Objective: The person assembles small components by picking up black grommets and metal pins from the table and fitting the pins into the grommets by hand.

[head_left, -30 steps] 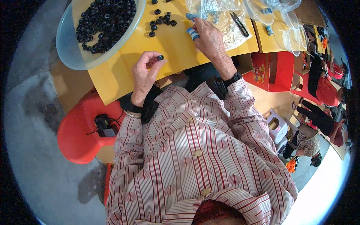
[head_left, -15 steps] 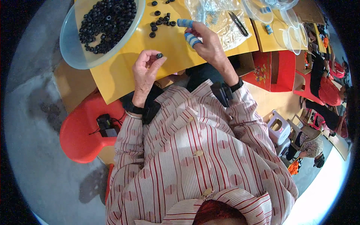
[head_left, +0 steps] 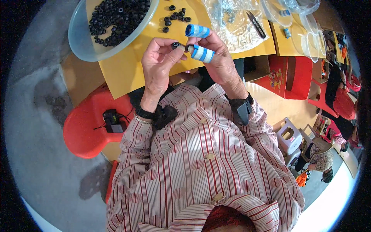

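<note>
My left hand (head_left: 157, 65) pinches a small black ring-shaped part (head_left: 175, 45) between thumb and forefinger, its round opening showing. Close beside it, nearly meeting the left fingertips, is my right hand (head_left: 221, 63). Blue-and-white striped wraps (head_left: 203, 53) cover its thumb and forefinger. A small dark bit shows at the right thumb tip; what it is I cannot tell. Both hands are above the front edge of the yellow table (head_left: 127, 73). Several loose black parts (head_left: 180, 16) lie on the table just beyond the hands.
A translucent tub (head_left: 85, 50) of similar black parts stands at the far left. Black tweezers (head_left: 256, 25) lie on a clear plastic bag (head_left: 241, 40) at right, near clear plastic cups (head_left: 312, 46). A red chair (head_left: 87, 127) is at my left. Other people sit far right.
My right hand has come down and left to meet my left hand, and its fingers have closed in. The left hand has risen slightly and moved right with the black part.
</note>
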{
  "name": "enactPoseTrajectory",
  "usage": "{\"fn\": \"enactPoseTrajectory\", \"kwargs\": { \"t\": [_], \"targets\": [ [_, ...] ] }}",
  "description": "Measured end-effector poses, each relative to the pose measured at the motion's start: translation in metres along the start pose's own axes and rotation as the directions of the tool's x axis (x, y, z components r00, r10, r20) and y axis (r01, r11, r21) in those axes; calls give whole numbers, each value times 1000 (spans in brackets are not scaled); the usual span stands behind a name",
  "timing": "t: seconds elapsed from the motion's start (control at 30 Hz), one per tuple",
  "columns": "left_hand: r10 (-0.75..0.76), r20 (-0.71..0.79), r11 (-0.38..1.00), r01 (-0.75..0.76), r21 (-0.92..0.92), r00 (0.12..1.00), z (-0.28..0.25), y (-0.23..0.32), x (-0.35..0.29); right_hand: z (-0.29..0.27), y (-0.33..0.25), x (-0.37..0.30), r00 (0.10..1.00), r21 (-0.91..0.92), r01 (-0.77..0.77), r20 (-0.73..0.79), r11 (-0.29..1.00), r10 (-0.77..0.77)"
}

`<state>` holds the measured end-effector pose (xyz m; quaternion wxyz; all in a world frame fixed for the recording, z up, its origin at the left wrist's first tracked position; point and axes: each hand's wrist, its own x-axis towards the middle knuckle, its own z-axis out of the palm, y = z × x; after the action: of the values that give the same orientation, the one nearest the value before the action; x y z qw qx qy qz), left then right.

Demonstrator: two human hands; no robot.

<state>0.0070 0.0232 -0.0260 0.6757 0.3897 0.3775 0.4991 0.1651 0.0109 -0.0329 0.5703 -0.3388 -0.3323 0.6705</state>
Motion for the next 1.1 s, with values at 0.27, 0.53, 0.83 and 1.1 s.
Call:
{"fn": "enactPoseTrajectory", "kwargs": {
  "t": [0.27,0.53,0.83,1.1],
  "targets": [
    [-4,-20,999,3,-53,1000,6,1,-1,1,-5,-5,1000,-191,0,22,982,4],
    [-43,-10,989,41,-143,999,6,5,-4,2,-22,-8,999,-303,-35,13,952,40],
    [-36,17,992,38,-122,999,6,3,-4,7,-21,-10,998,-380,53,41,923,-41],
    [-69,95,997,66,40,993,12,14,-11,-1,-28,-13,998,-393,61,-7,918,-70]
  ]
}}
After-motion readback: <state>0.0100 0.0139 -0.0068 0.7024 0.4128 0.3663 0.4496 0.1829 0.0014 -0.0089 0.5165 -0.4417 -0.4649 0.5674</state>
